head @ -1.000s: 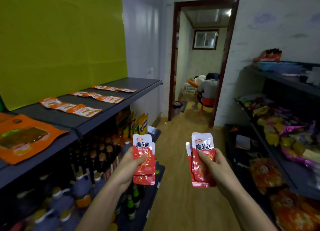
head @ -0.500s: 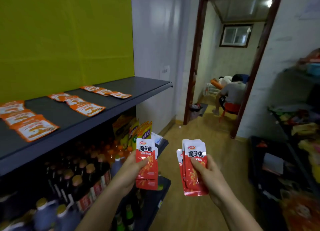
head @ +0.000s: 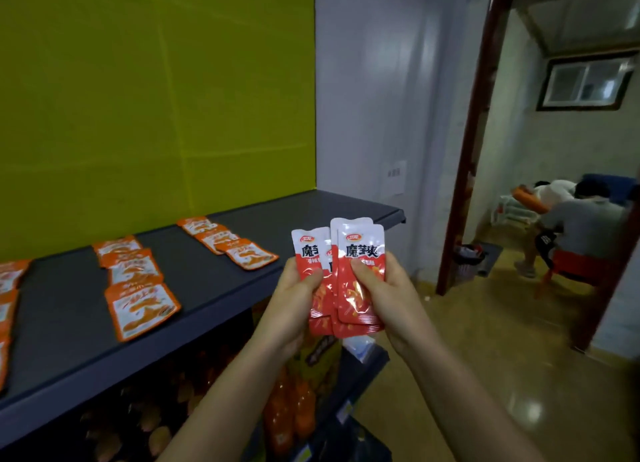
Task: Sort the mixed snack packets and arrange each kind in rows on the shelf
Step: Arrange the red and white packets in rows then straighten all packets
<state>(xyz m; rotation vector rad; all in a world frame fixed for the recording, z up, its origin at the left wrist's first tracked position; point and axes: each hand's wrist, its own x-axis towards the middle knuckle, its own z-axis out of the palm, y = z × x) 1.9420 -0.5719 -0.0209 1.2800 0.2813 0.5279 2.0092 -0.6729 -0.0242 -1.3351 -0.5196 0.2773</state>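
Left hand (head: 294,298) and right hand (head: 384,295) each pinch overlapping red konjac packets (head: 360,274), fingers closed; slick foil fanned loosely, so packets may slip before reaching the shelf (head: 221,281)

pretty dim room, brighter light spilling from the doorway (head: 554,149) at 2 o'clock, glare on the floor (head: 526,409) at 4, lower shelf bottles (head: 291,406) murky, soft blur, edges bowed

Two hands (head: 294,298) hold about four red packets (head: 360,274); the shelf (head: 214,288) shows at least nine orange packets (head: 142,309).
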